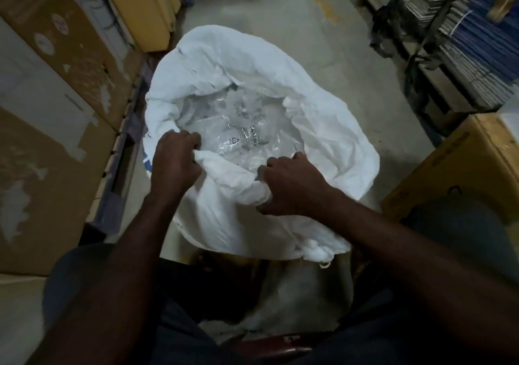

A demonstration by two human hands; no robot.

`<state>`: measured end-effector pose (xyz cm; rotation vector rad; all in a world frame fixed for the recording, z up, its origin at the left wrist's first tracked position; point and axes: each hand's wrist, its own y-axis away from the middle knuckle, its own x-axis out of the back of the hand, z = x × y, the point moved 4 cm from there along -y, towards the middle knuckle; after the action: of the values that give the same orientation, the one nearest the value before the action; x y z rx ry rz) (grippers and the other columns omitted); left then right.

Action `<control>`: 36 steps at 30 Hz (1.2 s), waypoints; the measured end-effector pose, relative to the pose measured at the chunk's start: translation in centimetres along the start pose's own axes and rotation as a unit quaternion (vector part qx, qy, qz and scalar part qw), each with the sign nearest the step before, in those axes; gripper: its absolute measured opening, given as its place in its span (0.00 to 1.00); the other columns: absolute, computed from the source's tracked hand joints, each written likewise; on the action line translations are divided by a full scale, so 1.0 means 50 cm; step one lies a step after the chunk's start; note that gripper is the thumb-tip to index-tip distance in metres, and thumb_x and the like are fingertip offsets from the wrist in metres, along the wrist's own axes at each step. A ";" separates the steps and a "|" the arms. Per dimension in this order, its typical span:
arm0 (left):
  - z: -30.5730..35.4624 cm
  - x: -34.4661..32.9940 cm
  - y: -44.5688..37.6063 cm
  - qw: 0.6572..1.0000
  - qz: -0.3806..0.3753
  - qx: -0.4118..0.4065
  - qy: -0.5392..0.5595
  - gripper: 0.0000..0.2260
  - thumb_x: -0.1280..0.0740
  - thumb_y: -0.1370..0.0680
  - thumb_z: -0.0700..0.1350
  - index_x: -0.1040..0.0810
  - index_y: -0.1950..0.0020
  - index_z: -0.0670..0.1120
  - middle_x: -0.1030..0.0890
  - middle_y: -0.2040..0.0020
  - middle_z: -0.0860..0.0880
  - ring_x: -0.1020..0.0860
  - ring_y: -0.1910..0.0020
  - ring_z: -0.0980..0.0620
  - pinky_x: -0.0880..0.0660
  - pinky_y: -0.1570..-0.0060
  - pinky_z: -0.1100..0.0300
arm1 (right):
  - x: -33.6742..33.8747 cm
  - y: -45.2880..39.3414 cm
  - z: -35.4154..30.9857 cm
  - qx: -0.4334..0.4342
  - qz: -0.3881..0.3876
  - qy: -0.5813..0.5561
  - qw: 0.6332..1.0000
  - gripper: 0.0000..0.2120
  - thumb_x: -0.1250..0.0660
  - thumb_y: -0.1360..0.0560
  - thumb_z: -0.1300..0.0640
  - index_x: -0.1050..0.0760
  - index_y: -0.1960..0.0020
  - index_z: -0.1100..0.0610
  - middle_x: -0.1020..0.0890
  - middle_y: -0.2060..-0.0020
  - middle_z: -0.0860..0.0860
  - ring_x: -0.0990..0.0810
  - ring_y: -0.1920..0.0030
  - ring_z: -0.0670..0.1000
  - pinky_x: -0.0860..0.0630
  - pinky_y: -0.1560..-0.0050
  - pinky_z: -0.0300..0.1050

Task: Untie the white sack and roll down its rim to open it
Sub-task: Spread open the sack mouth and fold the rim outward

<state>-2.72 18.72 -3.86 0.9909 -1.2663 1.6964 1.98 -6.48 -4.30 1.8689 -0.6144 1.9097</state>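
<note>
Both hands grip the near rim of the white sack (323, 128): left hand (175, 162) clenched on the fold at eight o'clock, right hand (292, 185) bunching cloth at five o'clock; the sack stands open on the floor (280, 5), clear plastic bags (241, 131) inside; cardboard boxes (56, 89) at nine o'clock.

Single head-mounted wide-angle view. The camera looked steeply down and forward from directly above the near rim of the white sack (252, 89), at close range; floor (280, 8) lay beyond the sack, cardboard boxes (56, 111) left of it.
</note>
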 end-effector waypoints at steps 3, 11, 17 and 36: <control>0.014 0.001 0.004 1.000 -0.029 0.007 -0.004 0.12 0.36 0.38 0.38 0.24 0.56 0.46 0.22 0.62 0.45 0.23 0.60 0.36 0.30 0.49 0.45 | -0.005 -0.004 -0.014 0.001 0.027 0.002 1.000 0.23 0.30 0.33 0.38 0.23 0.47 0.53 0.18 0.55 0.52 0.16 0.54 0.59 0.26 0.49 0.54; 0.155 -0.004 0.027 0.976 -0.186 -0.108 0.014 0.39 0.19 0.31 0.46 0.28 0.21 0.51 0.21 0.29 0.49 0.26 0.25 0.46 0.45 0.18 0.38 | 0.074 -0.018 0.054 -0.063 0.148 -0.046 0.986 0.13 0.37 0.20 0.45 0.22 0.39 0.47 0.14 0.53 0.51 0.15 0.53 0.61 0.21 0.59 0.53; 0.195 0.011 0.035 0.995 -0.050 -0.086 -0.014 0.20 0.30 0.25 0.61 0.23 0.37 0.54 0.17 0.49 0.51 0.15 0.51 0.43 0.23 0.60 0.49 | 0.084 -0.008 0.061 -0.040 0.098 -0.117 0.987 0.23 0.36 0.21 0.42 0.31 0.26 0.41 0.18 0.38 0.46 0.16 0.42 0.58 0.21 0.50 0.53; 0.177 0.052 -0.006 0.997 -0.016 -0.075 -0.026 0.32 0.27 0.22 0.54 0.31 0.19 0.55 0.21 0.41 0.48 0.18 0.46 0.41 0.22 0.55 0.47 | 0.101 -0.015 0.119 -0.111 0.213 -0.001 0.971 0.20 0.36 0.29 0.65 0.20 0.42 0.50 0.16 0.64 0.51 0.21 0.67 0.60 0.29 0.61 0.47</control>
<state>-2.31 10.52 0.37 0.9651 -1.3830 1.5360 7.16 -9.36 0.83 1.6955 -1.2591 1.9848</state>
